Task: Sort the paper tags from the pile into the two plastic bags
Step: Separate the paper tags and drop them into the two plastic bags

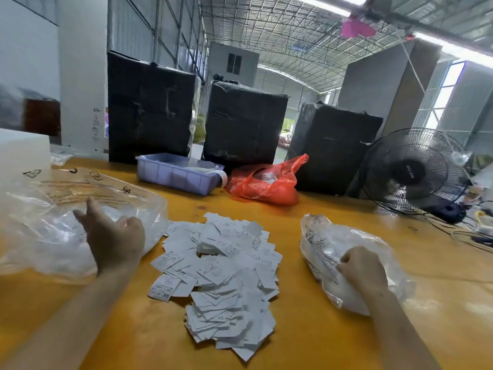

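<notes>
The left hand (pixel 114 236) rests with loose fingers on the big clear bag (pixel 40 231) by the table's left edge. The right hand (pixel 362 268) grips the small clear bag (pixel 328 236) near the right edge. The tags (pixel 221 273) lie piled between them, mid-table. The fan (pixel 413 172) at the far right corner could blow tags off the yellow table (pixel 320 329). Black boxes (pixel 149 108) stand behind, in a big shed.

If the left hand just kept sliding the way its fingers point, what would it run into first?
The left hand points up and away over the large clear plastic bag it rests on. It would likely just cross more of that bag; beyond, only bare yellow table shows, though depth is hard to judge.
</notes>
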Tool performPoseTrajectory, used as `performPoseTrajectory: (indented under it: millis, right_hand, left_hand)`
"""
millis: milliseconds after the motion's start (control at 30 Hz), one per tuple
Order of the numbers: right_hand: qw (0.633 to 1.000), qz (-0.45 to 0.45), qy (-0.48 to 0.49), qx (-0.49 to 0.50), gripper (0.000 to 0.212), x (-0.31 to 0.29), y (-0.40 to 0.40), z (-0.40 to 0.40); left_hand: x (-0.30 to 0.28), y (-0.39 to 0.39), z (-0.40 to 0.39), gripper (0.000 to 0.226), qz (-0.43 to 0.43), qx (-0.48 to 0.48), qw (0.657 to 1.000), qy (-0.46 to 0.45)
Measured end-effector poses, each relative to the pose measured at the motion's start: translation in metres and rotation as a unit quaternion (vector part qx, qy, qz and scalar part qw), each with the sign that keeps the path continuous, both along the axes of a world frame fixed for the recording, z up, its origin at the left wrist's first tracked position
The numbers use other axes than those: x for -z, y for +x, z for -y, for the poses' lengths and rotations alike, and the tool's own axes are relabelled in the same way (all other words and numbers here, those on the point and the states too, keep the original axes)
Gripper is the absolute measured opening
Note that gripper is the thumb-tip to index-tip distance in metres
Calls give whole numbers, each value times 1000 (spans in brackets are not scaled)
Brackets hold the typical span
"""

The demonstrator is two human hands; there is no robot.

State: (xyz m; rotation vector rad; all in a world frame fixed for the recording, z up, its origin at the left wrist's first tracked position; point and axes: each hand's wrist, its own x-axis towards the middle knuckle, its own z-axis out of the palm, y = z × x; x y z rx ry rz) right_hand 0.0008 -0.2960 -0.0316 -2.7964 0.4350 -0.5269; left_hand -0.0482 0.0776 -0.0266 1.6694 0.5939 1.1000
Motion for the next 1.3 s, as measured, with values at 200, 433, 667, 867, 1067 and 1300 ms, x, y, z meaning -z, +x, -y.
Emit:
performPoseTrajectory:
  millis: [200, 433, 667, 867, 1067, 1300]
  right_hand:
    - [992, 70, 101, 7, 18, -1, 5, 9]
    - [966, 188, 179, 6, 7, -8, -3, 11]
    - [760, 107, 601, -223, 7, -37, -24, -57]
    - [783, -9, 471, -407, 11, -18, -48, -135]
    - [801, -4, 411, -435, 13, -6, -49, -148]
    - [910, 107, 205, -346, 10, 5, -32, -131]
  left_hand:
    - [15, -2, 26, 50, 92, 84, 978, 165]
    - [24, -11, 51, 34, 67, 209, 923, 316]
    - [30, -14, 67, 10, 15, 384, 911, 153]
    - [19, -13, 68, 67, -56, 559, 790, -247]
    - [22, -20, 66, 46, -93, 582, 801, -106]
    - [16, -16, 62, 21, -32, 401, 903, -152]
